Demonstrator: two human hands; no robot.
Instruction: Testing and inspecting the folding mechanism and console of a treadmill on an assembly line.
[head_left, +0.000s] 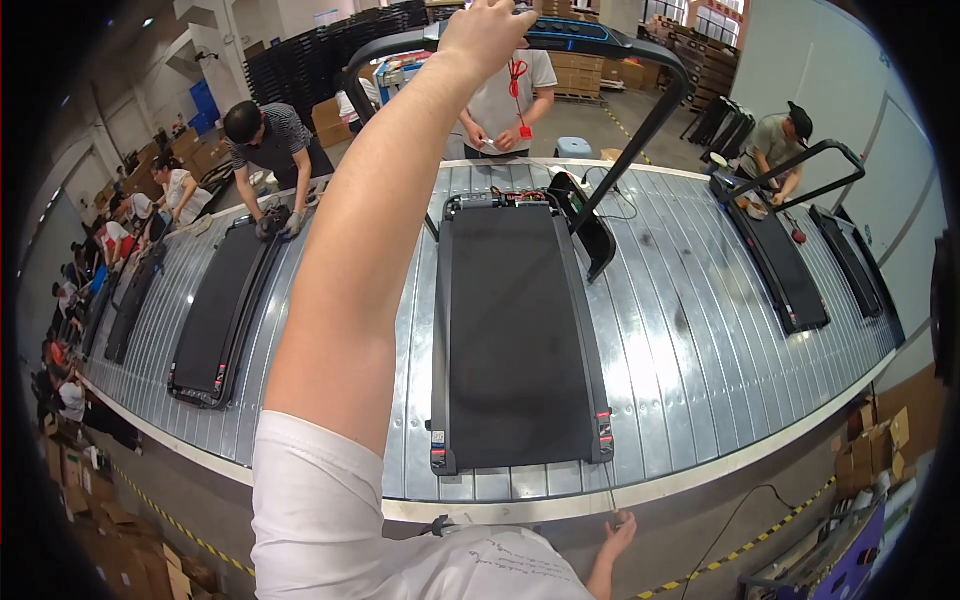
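The left hand [487, 35] was closed over the top of the treadmill's raised handlebar [560, 38], arm stretched out above the black treadmill [515, 330] lying lengthwise on the slatted metal conveyor [680, 330]. The right hand [618, 535] hung low at the near end of that treadmill, just below the conveyor's edge, fingers loosely curled by a thin cord; whether it gripped anything I could not tell. Holding the bar well probably meant a firm, centred grip, so the frame would not twist on its uprights.

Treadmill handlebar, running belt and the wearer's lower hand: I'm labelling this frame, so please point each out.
treadmill handlebar [665, 110], head view, right upright of the black frame.
running belt [515, 330], head view, middle of the black belt.
right hand [620, 535], head view, back of the hand.
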